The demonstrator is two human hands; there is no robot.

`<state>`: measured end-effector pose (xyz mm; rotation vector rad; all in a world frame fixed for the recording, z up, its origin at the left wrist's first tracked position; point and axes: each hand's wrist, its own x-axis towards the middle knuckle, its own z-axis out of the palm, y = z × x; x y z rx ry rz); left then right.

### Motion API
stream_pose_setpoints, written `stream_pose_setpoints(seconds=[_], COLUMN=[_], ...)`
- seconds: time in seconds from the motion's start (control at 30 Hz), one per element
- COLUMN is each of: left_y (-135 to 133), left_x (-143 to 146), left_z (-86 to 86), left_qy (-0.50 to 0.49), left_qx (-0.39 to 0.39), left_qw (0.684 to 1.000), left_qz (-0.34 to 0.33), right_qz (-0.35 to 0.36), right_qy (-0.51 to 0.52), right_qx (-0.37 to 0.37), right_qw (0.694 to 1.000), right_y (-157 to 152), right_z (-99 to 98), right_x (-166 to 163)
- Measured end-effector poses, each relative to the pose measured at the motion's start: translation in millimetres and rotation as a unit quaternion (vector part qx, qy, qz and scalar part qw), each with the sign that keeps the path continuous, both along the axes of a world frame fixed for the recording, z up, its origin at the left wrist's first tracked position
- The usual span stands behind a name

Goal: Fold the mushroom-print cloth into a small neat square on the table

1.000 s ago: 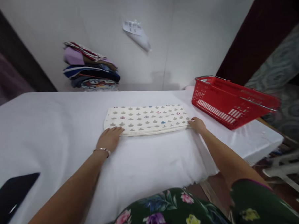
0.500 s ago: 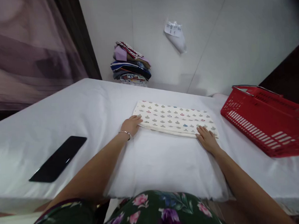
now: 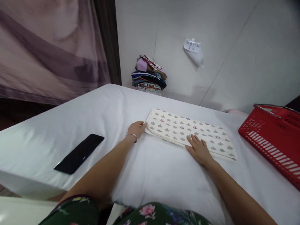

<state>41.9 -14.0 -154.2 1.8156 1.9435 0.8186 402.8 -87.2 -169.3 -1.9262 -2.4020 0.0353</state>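
A folded cream cloth (image 3: 175,128) with a small repeated print in grey, red and blue lies on the white-covered table (image 3: 152,172). At its left end, my left hand (image 3: 136,128) has its fingers closed at the cloth's edge, with the thumb side toward me. A bracelet circles that wrist. My right hand (image 3: 199,150) lies flat, fingers stretched out, on the front part of the cloth, right of its middle. The cloth's layers show along its near edge.
A black phone-like slab (image 3: 79,153) lies to the left. On the right stands a red plastic basket (image 3: 278,150) with a metal handle. Stacked folded fabrics (image 3: 149,74) sit by the wall behind the table. A paper-labelled bag (image 3: 194,52) hangs there, and a curtain (image 3: 45,47) hangs at left.
My right hand has slid left along the cloth, from near its right end toward the middle. My left hand has shifted to the cloth's left edge. The view has turned left.
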Motion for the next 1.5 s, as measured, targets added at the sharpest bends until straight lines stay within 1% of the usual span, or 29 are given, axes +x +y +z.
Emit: stream_pose_setpoints(seconds=[0.07, 0.17, 0.27, 0.33, 0.4, 0.47, 0.5, 0.57, 0.63, 0.73, 0.8, 0.87, 0.93, 1.0, 1.1, 1.2, 1.3, 1.4, 1.5], left_y=[-2.1, -3.3, -0.9, 1.8, 4.0, 5.1, 5.3, 5.5, 6.4, 10.3, 14.2, 18.5, 22.3, 25.1, 27.3, 28.5, 29.4, 30.1, 30.6], left_x=[4.6, 12.6, 19.2, 21.3, 21.1, 19.7, 19.3, 20.7, 26.4, 41.7, 52.0, 58.8, 61.4, 60.8, 57.9, 56.1, 56.0, 55.8, 54.9], left_z=[-0.1, 0.9, 2.2, 2.5, 2.2, 2.1, 2.4, 4.4, 7.8, 11.7, 9.8, 4.0, -3.1, -8.8, -13.4, -15.3, -16.0, -16.1, -16.9], left_qy=[0.017, 0.048, 0.069, 0.081, 0.083, 0.078, 0.077, 0.086, 0.105, 0.147, 0.186, 0.223, 0.248, 0.258, 0.263, 0.267, 0.273, 0.280, 0.274], left_qx=[0.003, 0.002, -0.013, -0.023, -0.038, -0.047, -0.041, -0.003, 0.056, 0.122, 0.116, 0.078, 0.049, 0.046, 0.059, 0.076, 0.082, 0.078, 0.076], left_qw=[1.000, 0.999, 0.998, 0.996, 0.996, 0.995, 0.996, 0.996, 0.993, 0.975, 0.962, 0.953, 0.948, 0.946, 0.944, 0.941, 0.939, 0.937, 0.939], left_qz=[-0.015, -0.020, 0.001, 0.011, 0.022, 0.029, 0.027, 0.009, -0.028, -0.113, -0.165, -0.191, -0.195, -0.192, -0.190, -0.191, -0.194, -0.195, -0.195], right_qz=[-0.005, -0.003, 0.024, 0.059, 0.096, 0.119, 0.122, 0.120, 0.121, 0.126, 0.133, 0.134, 0.119, 0.087, 0.018, -0.027, -0.022, -0.003, -0.004], right_qy=[0.005, 0.022, 0.034, 0.030, 0.015, 0.003, 0.000, 0.001, 0.007, 0.029, 0.057, 0.085, 0.093, 0.077, 0.043, 0.033, 0.034, 0.039, 0.035], right_qx=[-0.021, -0.037, -0.014, -0.019, -0.047, -0.074, -0.080, -0.090, -0.103, -0.137, -0.170, -0.183, -0.157, -0.122, -0.114, -0.120, -0.107, -0.105, -0.075], right_qw=[1.000, 0.999, 0.999, 0.998, 0.994, 0.990, 0.989, 0.989, 0.987, 0.982, 0.975, 0.970, 0.976, 0.986, 0.992, 0.992, 0.993, 0.994, 0.997], right_y=[0.2, 4.4, 14.5, 21.4, 25.6, 26.6, 26.2, 24.4, 22.8, 24.5, 31.4, 45.4, 66.8, 93.4, 132.9, 159.0, 167.5, 163.5, 154.8], right_z=[0.3, 12.4, 28.0, 32.5, 30.7, 25.6, 23.3, 21.4, 24.2, 36.3, 46.7, 55.5, 59.8, 58.0, 45.5, 29.8, 22.0, 24.8, 29.7], right_x=[-1.1, -7.4, -30.2, -51.5, -70.9, -83.7, -87.1, -89.3, -87.9, -84.2, -81.2, -76.7, -69.0, -57.5, -36.4, -21.4, -16.7, -11.5, 4.3])
